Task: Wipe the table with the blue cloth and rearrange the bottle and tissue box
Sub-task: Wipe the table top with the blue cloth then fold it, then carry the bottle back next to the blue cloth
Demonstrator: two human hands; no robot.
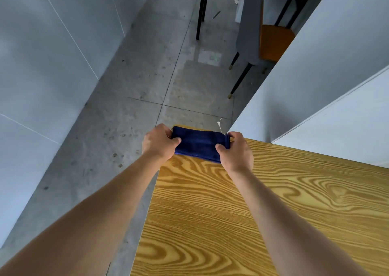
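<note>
Two bare hands at the far corner of the wood-grain desk [231, 202], one at each end of the folded blue cloth [199, 144]. Left hand [159, 142] closed on the cloth's left end, thumb on top, fingers curled under and out of sight. Right hand [236, 150] closed on the right end, thumb pressed onto the top, fingers wrapped behind. Each grip pinching the cloth, neither spread. Cloth stretched flat between the hands, lying on the desk corner, its far edge about level with the desk's far edge. Small white tag [219, 125] sticking up from the cloth near the right hand. Both forearms bare, reaching in from the bottom of the view. Grey tiled floor [126, 111] left of and beyond the desk, with scraps of litter far off. Chair [265, 38] with grey back, orange seat and black legs standing well beyond the desk. Pale panels rising along the right side, pale wall along the left.
</note>
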